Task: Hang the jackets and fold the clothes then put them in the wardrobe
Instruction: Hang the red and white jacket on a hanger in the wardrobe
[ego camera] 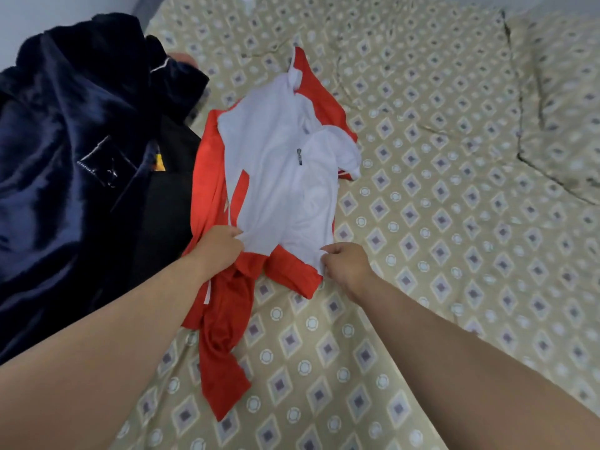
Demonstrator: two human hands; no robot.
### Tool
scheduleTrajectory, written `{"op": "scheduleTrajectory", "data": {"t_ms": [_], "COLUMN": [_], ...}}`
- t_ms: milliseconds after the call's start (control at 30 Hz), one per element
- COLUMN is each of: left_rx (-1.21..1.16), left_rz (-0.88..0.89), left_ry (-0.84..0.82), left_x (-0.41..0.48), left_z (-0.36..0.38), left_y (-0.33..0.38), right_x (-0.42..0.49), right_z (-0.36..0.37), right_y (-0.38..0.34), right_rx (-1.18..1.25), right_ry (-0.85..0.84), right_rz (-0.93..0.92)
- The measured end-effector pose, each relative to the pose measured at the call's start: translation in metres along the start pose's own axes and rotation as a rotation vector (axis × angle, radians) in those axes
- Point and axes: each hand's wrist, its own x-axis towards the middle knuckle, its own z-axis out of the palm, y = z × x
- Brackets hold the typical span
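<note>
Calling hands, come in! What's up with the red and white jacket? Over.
Near hem pinched by left hand and right hand. The red and white jacket lies spread on the bed. A dark blue garment crowds its left side.

A beige diamond-patterned bed sheet (438, 241) fills the view, matching pillow (565, 102) upper right, pale wall (65, 8) upper left.

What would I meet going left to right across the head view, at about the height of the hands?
Dark blue jacket → black garment → left hand, gripping the hem → red and white jacket → right hand, gripping the same hem → pillow on the far right.
</note>
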Motion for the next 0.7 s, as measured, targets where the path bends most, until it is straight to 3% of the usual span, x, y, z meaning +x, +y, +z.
{"op": "scheduleTrajectory", "data": {"t_ms": [300, 633, 700], "left_rx": [0.556, 0.584, 0.61], "left_rz": [0.085, -0.03, -0.064], "left_ry": [-0.201, -0.324, -0.426], "left_x": [-0.102, -0.224, -0.248], "left_z": [0.043, 0.106, 0.119], "left_y": [-0.043, -0.082, -0.088], "right_x": [-0.058, -0.148, -0.164], "right_z": [-0.06, -0.105, -0.115], "right_y": [0.078, 0.169, 0.187], "right_rx": [-0.386, -0.492, -0.542], "right_ry": [-0.105, -0.28, -0.36], "right_rz": [-0.052, 0.042, 0.078]}}
